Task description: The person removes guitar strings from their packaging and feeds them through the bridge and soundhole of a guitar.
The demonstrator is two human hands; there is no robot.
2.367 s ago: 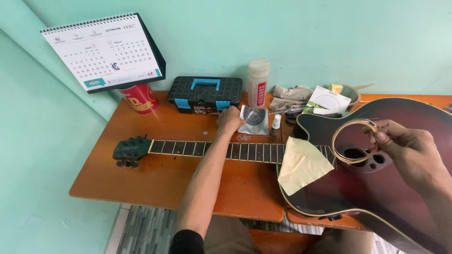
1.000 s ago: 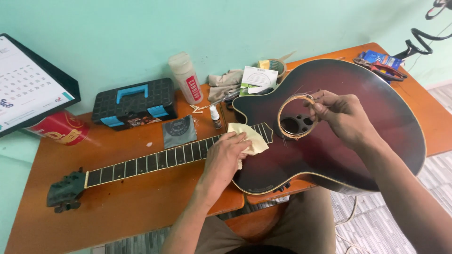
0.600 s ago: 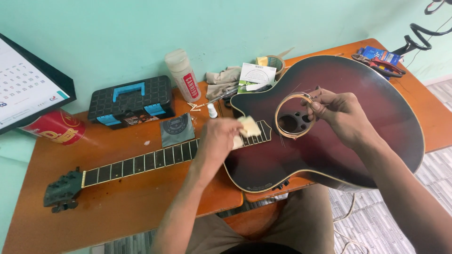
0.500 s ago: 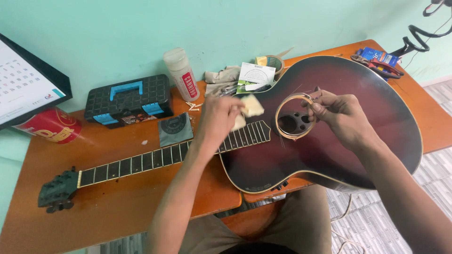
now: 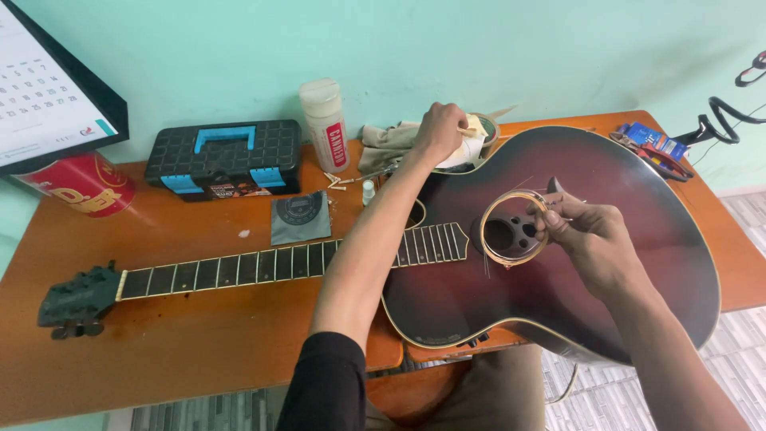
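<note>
Change, left hand (image 5: 440, 132): moved off the fretboard (image 5: 239, 267) since half a second ago, now reached to the back of the table (image 5: 199, 351), above the guitar's upper edge.
Change, cloth (image 5: 472, 145): carried along from the neck joint, now under the left fingers beside a small bowl (image 5: 488, 126).
Meaning: wiping of the frets appears finished or paused; cloth seemingly being put down or swapped, judged from its spot among the supplies.
Left fingers: curled narrow, pinching the pale yellow cloth.
Right hand (image 5: 590, 239): unchanged in place, over the guitar body (image 5: 622, 183).
Right fingers: closed in a pinch on the coiled string (image 5: 484, 233), thumb and forefinger at its right edge.
Coiled string: thin bronze-coloured wire wound in a flat ring, loose ends sticking out, held just above the soundhole (image 5: 511, 238).
Guitar body: glossy dark red fading to black, rounded, pale binding at the rim; no strings fitted.
Fretboard: dark wood, pale metal frets, well left of both hands, ending in a black headstock (image 5: 76, 299).
Cloth: soft, thin, crumpled.
Beside left fingers: grey rag (image 5: 383, 140), limp and folded; white cylindrical bottle (image 5: 325, 124) further left.
Farther left: black ribbed plastic toolbox (image 5: 223, 156) with blue handle; flat grey packet (image 5: 299, 217); red can (image 5: 80, 183).
Table: orange-brown wood, smooth, worn.
</note>
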